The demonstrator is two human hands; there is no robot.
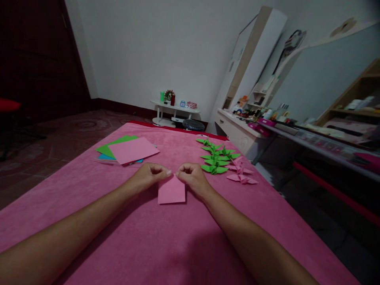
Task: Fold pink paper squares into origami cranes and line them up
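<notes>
A folded piece of pink origami paper (171,192) lies on the pink cloth in front of me, its straight edge toward me. My left hand (151,174) pinches its far left part between thumb and fingers. At the far right part, my right hand (191,176) grips the same paper in a like pinch. The two thumbs nearly meet over the paper, and the hands hide its far corners. Right of my right hand stand several green paper cranes (214,162), with a few pink paper cranes (242,179) beside them.
Loose coloured sheets (133,149) are stacked at the left, a pink one on top. The pink cloth (118,237) covers the surface under my arms. A low white stand (175,109) is by the far wall. A cluttered dressing table (237,126) stands to the right.
</notes>
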